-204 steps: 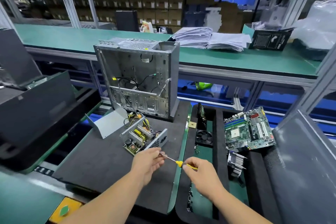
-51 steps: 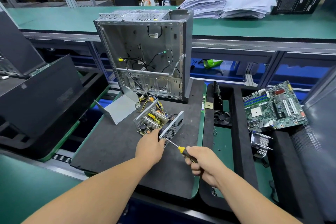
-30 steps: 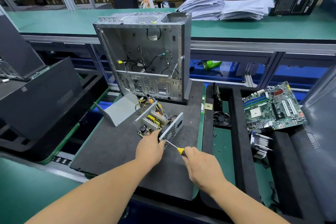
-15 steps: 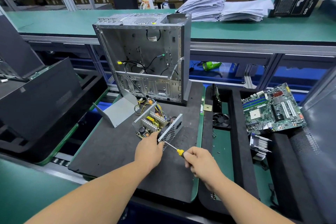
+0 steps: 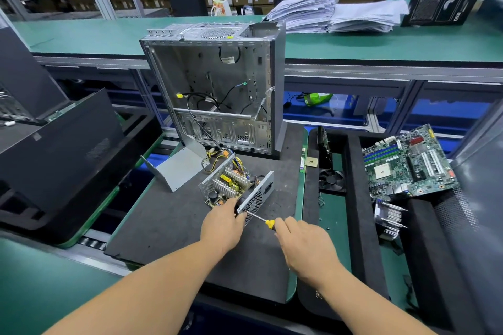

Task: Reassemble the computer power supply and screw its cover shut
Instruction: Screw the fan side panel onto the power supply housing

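Driving a screw into the near corner of the power supply (image 5: 236, 190), which sits on the dark mat just in front of the open PC case (image 5: 215, 90). Left hand (image 5: 221, 226) grips that corner; right hand (image 5: 304, 242) is clenched round the screwdriver (image 5: 258, 218), tip at the perforated wall. Best to keep the shaft square and brace firmly. Cover (image 5: 181, 168) lies left of the supply, not yet fitted. Foam tray (image 5: 353, 198) right of it holds a fan (image 5: 332, 180) and motherboard (image 5: 408, 163).

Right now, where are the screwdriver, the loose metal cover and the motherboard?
screwdriver (image 5: 270, 223): head view, yellow handle collar.
loose metal cover (image 5: 181, 169): head view, flat grey panel.
motherboard (image 5: 408, 164): head view, middle of the green board.
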